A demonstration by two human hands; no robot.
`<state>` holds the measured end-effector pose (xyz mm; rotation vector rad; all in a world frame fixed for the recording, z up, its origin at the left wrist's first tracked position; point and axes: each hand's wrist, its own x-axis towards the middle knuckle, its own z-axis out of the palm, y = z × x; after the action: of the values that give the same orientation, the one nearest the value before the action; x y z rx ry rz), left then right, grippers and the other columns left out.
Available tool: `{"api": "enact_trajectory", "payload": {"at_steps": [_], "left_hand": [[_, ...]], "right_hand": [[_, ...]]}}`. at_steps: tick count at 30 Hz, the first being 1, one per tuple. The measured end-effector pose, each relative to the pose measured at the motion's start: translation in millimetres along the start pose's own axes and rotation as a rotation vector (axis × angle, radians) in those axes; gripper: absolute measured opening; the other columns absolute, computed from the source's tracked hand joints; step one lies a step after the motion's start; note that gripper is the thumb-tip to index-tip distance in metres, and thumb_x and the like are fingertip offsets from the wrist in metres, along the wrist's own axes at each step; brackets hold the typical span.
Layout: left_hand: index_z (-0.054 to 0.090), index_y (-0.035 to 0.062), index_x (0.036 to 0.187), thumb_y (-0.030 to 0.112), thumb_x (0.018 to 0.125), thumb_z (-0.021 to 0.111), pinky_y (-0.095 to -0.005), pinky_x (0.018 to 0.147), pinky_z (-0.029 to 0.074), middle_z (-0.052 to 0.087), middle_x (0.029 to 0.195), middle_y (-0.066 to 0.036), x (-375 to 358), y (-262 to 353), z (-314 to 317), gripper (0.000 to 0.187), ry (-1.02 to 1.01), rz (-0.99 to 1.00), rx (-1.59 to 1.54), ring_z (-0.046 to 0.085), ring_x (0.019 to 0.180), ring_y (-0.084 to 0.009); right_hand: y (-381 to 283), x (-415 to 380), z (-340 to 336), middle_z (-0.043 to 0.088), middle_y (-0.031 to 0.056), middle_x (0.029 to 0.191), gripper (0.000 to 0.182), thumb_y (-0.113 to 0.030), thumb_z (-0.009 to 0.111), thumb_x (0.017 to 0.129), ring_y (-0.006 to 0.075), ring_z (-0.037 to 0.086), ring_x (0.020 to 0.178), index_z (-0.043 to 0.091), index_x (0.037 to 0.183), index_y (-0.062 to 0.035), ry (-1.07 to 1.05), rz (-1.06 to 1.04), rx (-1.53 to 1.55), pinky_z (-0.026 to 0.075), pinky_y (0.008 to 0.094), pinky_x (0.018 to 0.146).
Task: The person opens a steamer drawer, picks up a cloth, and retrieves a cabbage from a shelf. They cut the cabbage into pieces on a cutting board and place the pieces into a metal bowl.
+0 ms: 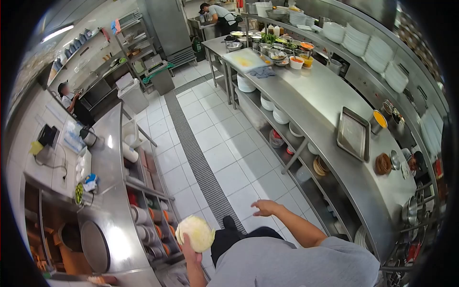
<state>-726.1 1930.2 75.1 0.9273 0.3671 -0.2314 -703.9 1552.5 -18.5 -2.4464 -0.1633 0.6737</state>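
A round, pale green-white cabbage [198, 232] is held low at my left side. My left hand [190, 249] wraps round its near edge, with some of the fingers hidden behind it. Out in front of my body, above the tiled floor, my right hand [266, 208] has its fingers stretched and loosely apart. It touches nothing. The dark shoe [233, 224] below it stands near the floor drain.
A long steel counter [306, 86] runs along the right, bearing a metal tray [354, 134], a cutting board [246, 60] and several food containers. Another steel counter [107, 143] stands left. A drain grate [191, 143] crosses the floor. Two people [221, 16] [75, 103] work farther off.
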Motion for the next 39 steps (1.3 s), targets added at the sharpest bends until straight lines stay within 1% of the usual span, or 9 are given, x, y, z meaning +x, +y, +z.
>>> {"api": "enact_trajectory", "payload": {"at_steps": [1, 5, 11, 15, 17, 21, 29, 36, 39], "left_hand": [[0.038, 0.0029, 0.142, 0.037, 0.102, 0.048, -0.0449, 0.105, 0.045, 0.053, 0.138, -0.014, 36.0, 14.5, 21.3, 0.054, -0.032, -0.024, 0.006, 0.054, 0.125, -0.0297], [0.038, 0.0027, 0.142, 0.036, 0.102, 0.049, -0.0432, 0.104, 0.046, 0.053, 0.138, -0.014, 184.2, 55.0, 108.7, 0.053, -0.113, -0.120, 0.065, 0.055, 0.123, -0.0286], [0.041, 0.0006, 0.140, 0.036, 0.101, 0.050, -0.0417, 0.101, 0.048, 0.054, 0.136, -0.014, 358.2, 56.3, 243.6, 0.053, -0.250, -0.151, 0.108, 0.057, 0.121, -0.0281], [0.044, -0.0001, 0.138, 0.036, 0.100, 0.052, -0.0408, 0.099, 0.050, 0.057, 0.132, -0.014, 438.1, 37.1, 326.0, 0.053, -0.231, -0.190, 0.115, 0.059, 0.118, -0.0270], [0.045, -0.0002, 0.137, 0.036, 0.100, 0.053, -0.0405, 0.098, 0.050, 0.058, 0.130, -0.014, 474.7, 32.6, 361.8, 0.052, -0.201, -0.203, 0.144, 0.060, 0.117, -0.0264], [0.045, -0.0002, 0.137, 0.034, 0.100, 0.055, -0.0388, 0.097, 0.050, 0.058, 0.130, -0.013, 547.0, 23.5, 430.5, 0.052, -0.170, -0.253, 0.226, 0.060, 0.116, -0.0247], [0.048, -0.0018, 0.135, 0.028, 0.097, 0.060, -0.0323, 0.097, 0.047, 0.059, 0.127, -0.011, 725.1, 9.2, 586.2, 0.049, -0.385, -0.148, 0.359, 0.057, 0.115, -0.0186], [0.053, -0.0011, 0.131, 0.031, 0.095, 0.065, -0.0305, 0.095, 0.046, 0.061, 0.124, -0.011, 911.2, -49.1, 731.4, 0.049, -0.600, -0.145, 0.486, 0.058, 0.112, -0.0173], [0.051, -0.0011, 0.131, 0.031, 0.093, 0.066, -0.0310, 0.095, 0.046, 0.061, 0.124, -0.012, 965.5, -80.6, 774.8, 0.052, -0.664, -0.160, 0.601, 0.058, 0.113, -0.0185]], "right_hand": [[4.8, 13.6, -11.9, 0.063, 0.0204, 0.119, 0.056, -0.039, 0.068, 0.085, 0.0369, 0.059, 0.112, 0.056, 0.130, -0.0088, -0.142, 0.003, -0.016, 0.048, 0.0439, 0.095], [35.4, 55.7, -81.4, 0.062, 0.0206, 0.122, 0.058, -0.042, 0.069, 0.084, 0.0364, 0.059, 0.113, 0.057, 0.130, -0.0091, -0.068, 0.097, 0.139, 0.047, 0.0435, 0.096], [101.5, 135.6, -244.1, 0.065, 0.0160, 0.111, 0.051, -0.038, 0.070, 0.084, 0.0323, 0.062, 0.104, 0.060, 0.125, -0.0085, 0.443, 0.195, 0.113, 0.049, 0.0411, 0.089], [150.9, 219.4, -366.8, 0.062, 0.0172, 0.117, 0.044, -0.031, 0.067, 0.086, 0.0343, 0.059, 0.108, 0.060, 0.124, -0.0090, 0.699, 0.193, 0.051, 0.048, 0.0428, 0.092], [158.2, 261.1, -437.1, 0.058, 0.0173, 0.122, 0.042, -0.027, 0.066, 0.087, 0.0359, 0.056, 0.113, 0.059, 0.124, -0.0084, 0.667, 0.317, -0.013, 0.047, 0.0442, 0.094], [214.6, 359.5, -545.7, 0.054, 0.0160, 0.125, 0.043, -0.023, 0.068, 0.084, 0.0355, 0.052, 0.117, 0.059, 0.123, -0.0090, 0.857, 0.234, -0.046, 0.045, 0.0455, 0.097], [350.3, 515.1, -696.6, 0.042, 0.0217, 0.141, 0.050, -0.012, 0.059, 0.084, 0.0399, 0.046, 0.127, 0.050, 0.134, -0.0104, 1.070, 0.462, -0.199, 0.043, 0.0468, 0.102], [389.5, 566.7, -747.1, 0.046, 0.0216, 0.134, 0.062, -0.010, 0.056, 0.084, 0.0431, 0.050, 0.120, 0.037, 0.143, -0.0153, 0.793, 0.928, -0.199, 0.047, 0.0530, 0.093], [377.6, 563.1, -751.6, 0.049, 0.0216, 0.129, 0.054, -0.012, 0.054, 0.085, 0.0451, 0.057, 0.108, 0.040, 0.137, -0.0126, 0.751, 0.918, -0.028, 0.050, 0.0527, 0.089]]}}
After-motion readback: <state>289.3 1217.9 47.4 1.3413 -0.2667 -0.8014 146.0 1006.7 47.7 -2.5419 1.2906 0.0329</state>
